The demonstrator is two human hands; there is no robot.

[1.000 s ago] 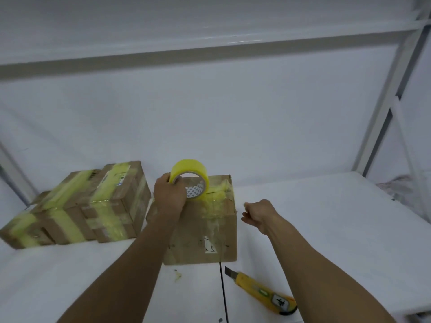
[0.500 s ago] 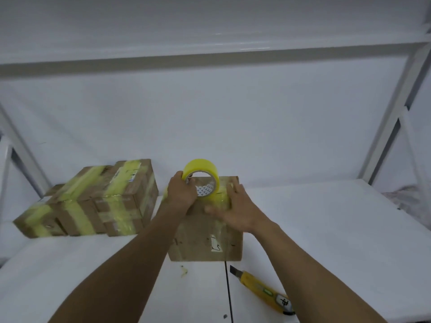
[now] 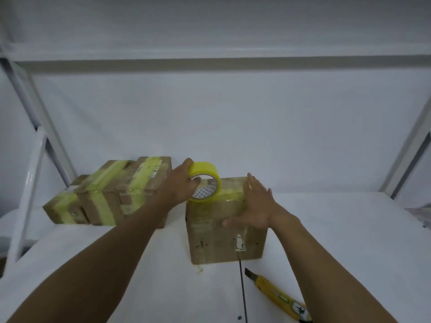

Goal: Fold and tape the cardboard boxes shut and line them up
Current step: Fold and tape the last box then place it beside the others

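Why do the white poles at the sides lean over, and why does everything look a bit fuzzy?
Head view: the wide-angle lens leans the left post and right post outward and stretches the arms. Head view too: everything is soft, with fuzzy edges on the taped boxes, the left hand gripping the tape roll and the right hand flat on the box, probably from movement.

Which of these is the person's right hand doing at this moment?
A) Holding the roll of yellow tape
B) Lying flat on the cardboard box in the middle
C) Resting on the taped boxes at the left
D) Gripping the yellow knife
B: the right hand lies flat and open on the box, while the left hand holds the tape roll and the knife lies untouched nearby.
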